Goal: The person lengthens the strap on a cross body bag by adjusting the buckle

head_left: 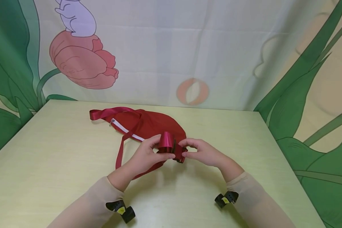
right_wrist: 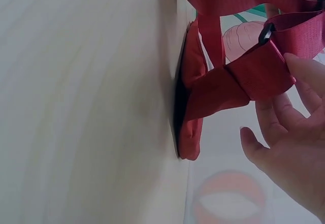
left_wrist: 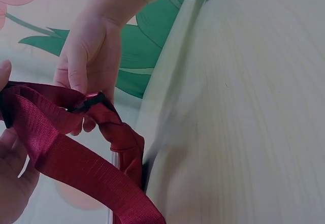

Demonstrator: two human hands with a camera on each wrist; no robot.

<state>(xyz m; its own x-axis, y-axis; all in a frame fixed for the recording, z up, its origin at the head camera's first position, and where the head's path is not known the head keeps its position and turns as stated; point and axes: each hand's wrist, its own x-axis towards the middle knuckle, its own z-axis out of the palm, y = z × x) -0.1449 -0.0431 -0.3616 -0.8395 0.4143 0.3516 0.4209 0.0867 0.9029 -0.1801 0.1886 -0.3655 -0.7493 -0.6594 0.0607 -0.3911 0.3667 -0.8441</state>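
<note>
A red waist bag with a white zipper lies on the table, its dark red strap raised at the near end and twisted into loops. My left hand grips a folded part of this strap between thumb and fingers, beside a black fitting at the left edge of the left wrist view. Close by, my right hand pinches the strap near the bag, next to a black slider. In the right wrist view the right hand's fingers lie against the doubled webbing.
The pale wooden table reaches back to a printed curtain with flowers and leaves. The bag's other strap end lies at the far left of the bag. Small black cameras are worn on both wrists.
</note>
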